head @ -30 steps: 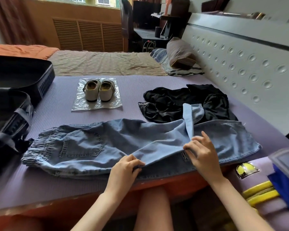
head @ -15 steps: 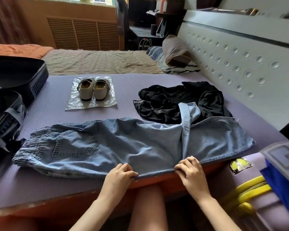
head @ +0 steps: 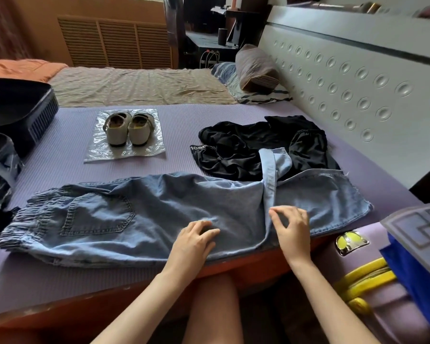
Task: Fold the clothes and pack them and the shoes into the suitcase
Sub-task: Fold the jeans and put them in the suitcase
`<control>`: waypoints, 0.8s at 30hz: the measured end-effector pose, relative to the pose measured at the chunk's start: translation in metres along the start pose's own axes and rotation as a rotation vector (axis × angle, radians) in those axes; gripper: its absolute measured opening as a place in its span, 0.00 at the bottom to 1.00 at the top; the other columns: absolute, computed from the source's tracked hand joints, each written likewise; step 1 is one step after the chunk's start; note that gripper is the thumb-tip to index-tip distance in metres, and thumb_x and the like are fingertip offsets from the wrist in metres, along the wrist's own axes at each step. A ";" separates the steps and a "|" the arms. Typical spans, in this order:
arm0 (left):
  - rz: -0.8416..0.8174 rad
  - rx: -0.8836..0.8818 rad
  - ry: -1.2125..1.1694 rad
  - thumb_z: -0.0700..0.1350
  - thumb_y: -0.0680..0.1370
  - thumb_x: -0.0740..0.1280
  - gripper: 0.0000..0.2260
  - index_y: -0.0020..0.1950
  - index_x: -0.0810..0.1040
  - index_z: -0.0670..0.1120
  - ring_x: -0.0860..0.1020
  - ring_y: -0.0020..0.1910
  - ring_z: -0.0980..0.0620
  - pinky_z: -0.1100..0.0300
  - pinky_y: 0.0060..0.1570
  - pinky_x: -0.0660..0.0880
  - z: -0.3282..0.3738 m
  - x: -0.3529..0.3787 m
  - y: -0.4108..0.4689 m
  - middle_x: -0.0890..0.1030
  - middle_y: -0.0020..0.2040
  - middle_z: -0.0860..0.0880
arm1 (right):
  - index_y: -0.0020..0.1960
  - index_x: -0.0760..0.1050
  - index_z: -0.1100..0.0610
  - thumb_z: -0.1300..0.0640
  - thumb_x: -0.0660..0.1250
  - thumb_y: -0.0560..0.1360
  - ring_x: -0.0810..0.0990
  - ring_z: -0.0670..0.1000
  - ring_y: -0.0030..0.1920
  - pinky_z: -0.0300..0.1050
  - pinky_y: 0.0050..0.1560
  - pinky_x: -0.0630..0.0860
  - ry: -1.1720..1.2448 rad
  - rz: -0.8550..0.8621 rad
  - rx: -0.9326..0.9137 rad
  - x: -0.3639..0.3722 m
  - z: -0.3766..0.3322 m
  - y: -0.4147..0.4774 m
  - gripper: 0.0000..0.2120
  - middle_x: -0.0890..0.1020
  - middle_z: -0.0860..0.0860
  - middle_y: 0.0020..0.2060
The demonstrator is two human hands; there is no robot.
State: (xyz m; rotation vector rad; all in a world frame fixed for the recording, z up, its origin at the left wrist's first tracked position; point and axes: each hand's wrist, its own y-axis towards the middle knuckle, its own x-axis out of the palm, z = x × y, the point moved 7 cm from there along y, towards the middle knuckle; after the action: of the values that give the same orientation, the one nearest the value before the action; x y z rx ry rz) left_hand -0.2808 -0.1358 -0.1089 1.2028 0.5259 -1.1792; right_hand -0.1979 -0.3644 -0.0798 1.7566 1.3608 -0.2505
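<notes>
Two bare hands rest on a pair of jeans spread across a bed.

The left hand (head: pixel 194 242) lies on the soft blue denim jeans (head: pixel 134 214) with its fingers a little bent, holding nothing. The right hand (head: pixel 292 224) is just beside it, fingers spread and bent, tips touching a turned-over edge of the jeans but not gripping it. The jeans lie sideways on the ridged purple mat (head: pixel 60 150). Behind them sits a crumpled black cloth top (head: pixel 246 145), under one jeans corner. Farther left, two white flat shoes (head: pixel 126 129) stand side by side on a clear plastic sheet (head: pixel 97 155). The open black suitcase (head: pixel 23 108) is at the far left edge.
</notes>
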 end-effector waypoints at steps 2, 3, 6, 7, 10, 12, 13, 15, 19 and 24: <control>-0.051 0.025 0.074 0.50 0.71 0.66 0.14 0.56 0.82 0.53 0.79 0.56 0.48 0.52 0.53 0.78 0.009 0.014 0.011 0.80 0.58 0.49 | 0.51 0.81 0.56 0.54 0.71 0.73 0.72 0.55 0.53 0.43 0.53 0.68 -0.041 -0.001 0.091 0.002 0.008 0.024 0.08 0.83 0.51 0.46; -0.114 0.012 0.122 0.53 0.72 0.61 0.17 0.57 0.81 0.54 0.79 0.57 0.49 0.51 0.53 0.77 0.010 0.023 0.014 0.80 0.58 0.49 | 0.52 0.81 0.55 0.52 0.70 0.73 0.72 0.55 0.53 0.46 0.51 0.69 -0.055 -0.005 0.135 0.004 0.010 0.035 0.10 0.83 0.51 0.45; -0.268 -0.066 0.213 0.58 0.72 0.53 0.23 0.63 0.76 0.56 0.76 0.62 0.48 0.48 0.61 0.71 0.006 0.050 0.011 0.79 0.62 0.47 | 0.53 0.80 0.55 0.47 0.69 0.73 0.72 0.55 0.53 0.48 0.48 0.70 -0.096 -0.043 0.250 0.014 0.016 0.064 0.14 0.83 0.51 0.45; -0.279 -0.051 0.239 0.58 0.73 0.53 0.24 0.67 0.72 0.56 0.73 0.66 0.47 0.47 0.66 0.63 0.004 0.059 0.006 0.76 0.65 0.46 | 0.52 0.79 0.55 0.45 0.69 0.73 0.72 0.56 0.54 0.48 0.47 0.71 -0.114 -0.064 0.276 0.019 0.018 0.070 0.15 0.83 0.51 0.45; -0.236 0.007 0.297 0.57 0.75 0.53 0.26 0.74 0.62 0.53 0.60 0.72 0.46 0.46 0.70 0.48 0.000 0.072 -0.005 0.66 0.73 0.44 | 0.53 0.78 0.55 0.42 0.69 0.72 0.72 0.57 0.56 0.48 0.49 0.70 -0.155 -0.133 0.372 0.039 0.028 0.082 0.18 0.82 0.52 0.48; -0.205 0.027 0.301 0.57 0.76 0.53 0.27 0.75 0.61 0.52 0.57 0.73 0.45 0.46 0.70 0.48 0.000 0.074 -0.005 0.64 0.74 0.44 | 0.54 0.78 0.55 0.42 0.70 0.71 0.72 0.58 0.58 0.48 0.51 0.70 -0.168 -0.155 0.437 0.051 0.037 0.085 0.18 0.82 0.54 0.51; -0.194 0.037 0.303 0.57 0.76 0.54 0.28 0.75 0.60 0.52 0.57 0.73 0.45 0.46 0.70 0.49 0.000 0.075 -0.005 0.63 0.74 0.45 | 0.53 0.78 0.54 0.43 0.70 0.71 0.73 0.58 0.58 0.48 0.52 0.70 -0.164 -0.148 0.471 0.055 0.041 0.085 0.17 0.81 0.56 0.52; -0.181 0.046 0.299 0.57 0.76 0.53 0.28 0.76 0.57 0.53 0.56 0.74 0.45 0.46 0.70 0.49 -0.002 0.078 -0.005 0.61 0.75 0.45 | 0.50 0.78 0.54 0.48 0.70 0.71 0.75 0.59 0.56 0.48 0.51 0.71 -0.118 -0.093 0.509 0.056 0.046 0.085 0.12 0.81 0.57 0.51; -0.158 0.032 0.280 0.58 0.79 0.48 0.26 0.77 0.53 0.54 0.55 0.74 0.46 0.46 0.70 0.49 -0.005 0.080 -0.006 0.57 0.76 0.45 | 0.49 0.77 0.58 0.56 0.66 0.74 0.79 0.58 0.47 0.48 0.45 0.74 0.087 0.162 0.515 0.014 0.048 0.081 0.06 0.83 0.55 0.44; -0.180 0.015 0.288 0.57 0.81 0.43 0.24 0.77 0.53 0.53 0.55 0.74 0.45 0.46 0.70 0.49 -0.006 0.080 -0.006 0.56 0.76 0.45 | 0.56 0.73 0.59 0.60 0.67 0.74 0.80 0.57 0.44 0.48 0.44 0.73 0.156 0.339 0.542 -0.039 0.077 0.034 0.11 0.82 0.55 0.42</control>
State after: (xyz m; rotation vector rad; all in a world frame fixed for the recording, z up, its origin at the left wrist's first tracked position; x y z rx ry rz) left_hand -0.2554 -0.1627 -0.1805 1.3696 0.8577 -1.1673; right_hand -0.1575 -0.4478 -0.0846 2.4689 1.1378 -0.3184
